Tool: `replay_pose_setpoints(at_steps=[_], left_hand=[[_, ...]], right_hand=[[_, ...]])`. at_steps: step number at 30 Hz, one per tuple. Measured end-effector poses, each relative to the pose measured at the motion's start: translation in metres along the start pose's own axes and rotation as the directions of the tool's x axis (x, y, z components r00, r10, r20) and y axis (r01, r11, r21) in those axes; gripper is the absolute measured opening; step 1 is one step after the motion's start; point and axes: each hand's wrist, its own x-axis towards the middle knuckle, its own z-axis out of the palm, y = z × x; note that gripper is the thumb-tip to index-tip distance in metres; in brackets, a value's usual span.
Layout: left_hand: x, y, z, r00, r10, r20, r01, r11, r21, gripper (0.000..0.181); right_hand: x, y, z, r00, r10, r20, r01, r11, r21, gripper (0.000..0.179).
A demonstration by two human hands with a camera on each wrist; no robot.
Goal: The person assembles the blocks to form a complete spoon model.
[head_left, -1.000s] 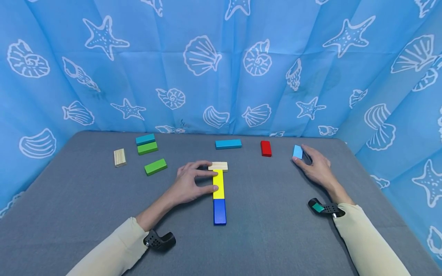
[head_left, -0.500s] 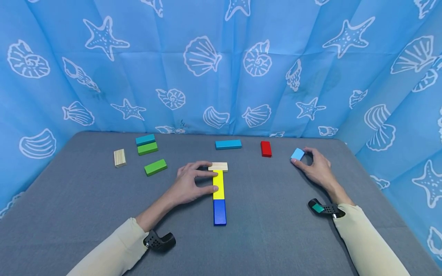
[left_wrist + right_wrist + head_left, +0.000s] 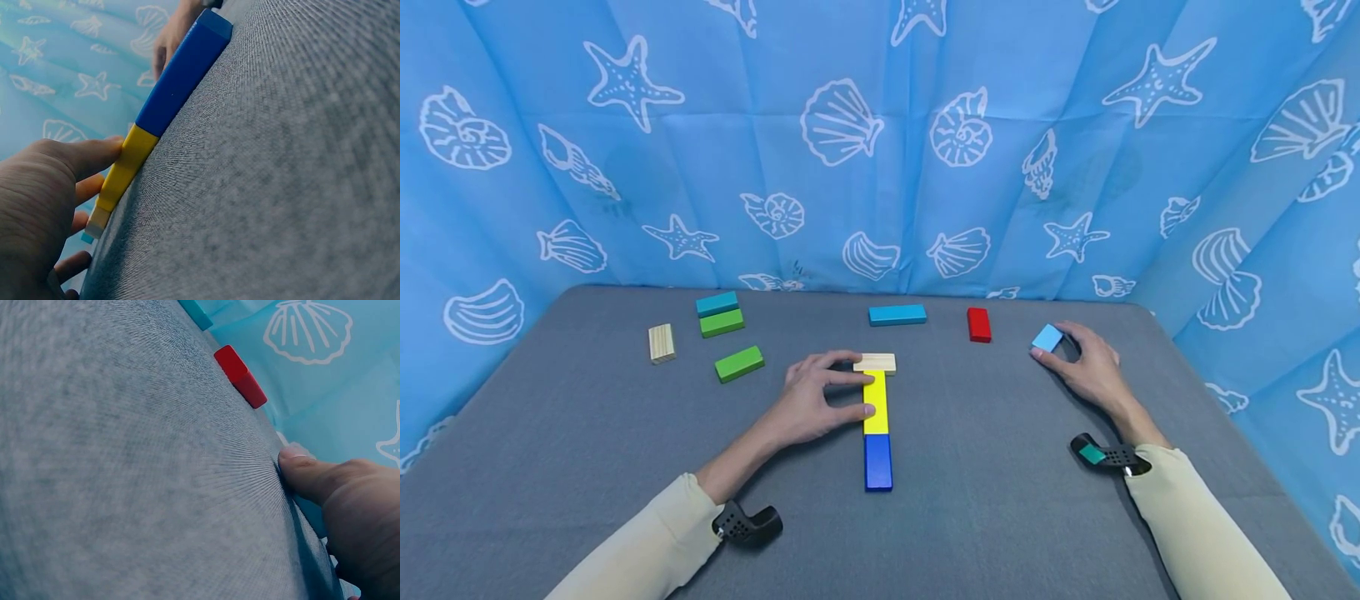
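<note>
In the head view, my left hand (image 3: 812,398) rests its fairly straight fingers on the left side of a yellow block (image 3: 877,392). Its thumb touches that block (image 3: 128,159) in the left wrist view too. A dark blue block (image 3: 878,463) continues the line at the near end, and a plain wooden block (image 3: 878,362) lies crosswise at the far end. Over on the right, my right hand (image 3: 1090,362) pinches a light blue block (image 3: 1047,337) between thumb and fingers, the block sitting at an angle. The right wrist view mostly hides this block behind the thumb.
Toward the back lie a blue block (image 3: 897,315) and a red block (image 3: 979,325). At the left are a teal block (image 3: 717,303), two green blocks, one (image 3: 739,364) apart from the other (image 3: 722,322), and a wooden block (image 3: 662,342). A curtain (image 3: 880,192) hangs behind the grey-covered table (image 3: 985,517).
The light blue block has turned clockwise and shifted slightly in my right hand's fingers since one second ago. My left hand and the line of blocks have stayed in place.
</note>
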Motion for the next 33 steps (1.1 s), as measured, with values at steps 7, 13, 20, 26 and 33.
replay_pose_setpoints(at_steps=[7, 13, 20, 26, 33], left_hand=[[0.000, 0.000, 0.000, 1.000, 0.001, 0.000, -0.001, 1.000, -0.002, 0.044], [0.000, -0.001, 0.000, 1.000, 0.010, 0.000, -0.010, 1.000, -0.007, 0.044], [0.000, -0.001, 0.000, 1.000, 0.006, -0.003, -0.007, 1.000, -0.004, 0.043], [-0.001, -0.001, 0.000, 1.000, 0.002, -0.004, -0.002, 1.000, -0.006, 0.043], [0.000, -0.001, 0.000, 1.000, 0.012, -0.004, -0.012, 1.000, -0.008, 0.044]], right_hand=[[-0.002, -0.002, -0.003, 0.998, 0.063, 0.008, -0.063, 0.993, 0.103, 0.082], [-0.004, -0.010, -0.009, 0.999, 0.041, 0.019, -0.044, 0.984, 0.175, 0.082], [-0.009, -0.034, -0.008, 0.999, -0.042, 0.026, 0.036, 0.981, 0.192, 0.074], [-0.016, -0.055, 0.002, 0.982, -0.180, 0.060, 0.158, 0.952, 0.264, 0.062], [-0.025, -0.082, 0.016, 0.947, -0.288, 0.145, 0.230, 0.917, 0.326, 0.059]])
